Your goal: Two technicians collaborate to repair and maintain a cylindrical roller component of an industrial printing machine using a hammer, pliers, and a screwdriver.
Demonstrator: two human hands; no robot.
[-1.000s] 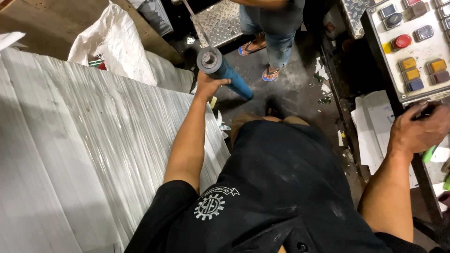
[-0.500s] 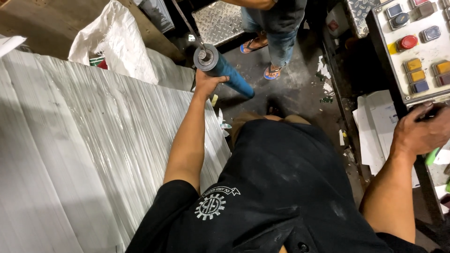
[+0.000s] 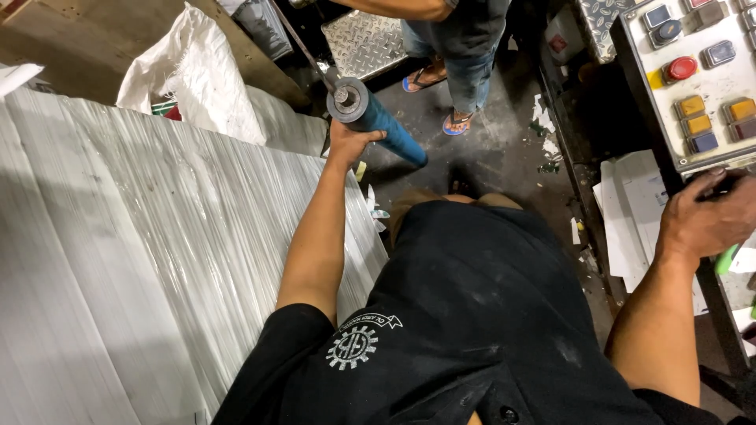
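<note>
Our left hand point(image 3: 346, 143) grips the blue cylindrical roller with a grey metal end cap point(image 3: 370, 118), fingers clenched around it beside the broad silvery film web point(image 3: 142, 252). Our right hand point(image 3: 705, 222) rests below the grey control panel with coloured buttons point(image 3: 693, 86), its grip unclear; we judge the roller wants steadying.

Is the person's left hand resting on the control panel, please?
No, the left hand grips the end of the blue roller, away from the control panel.
</note>
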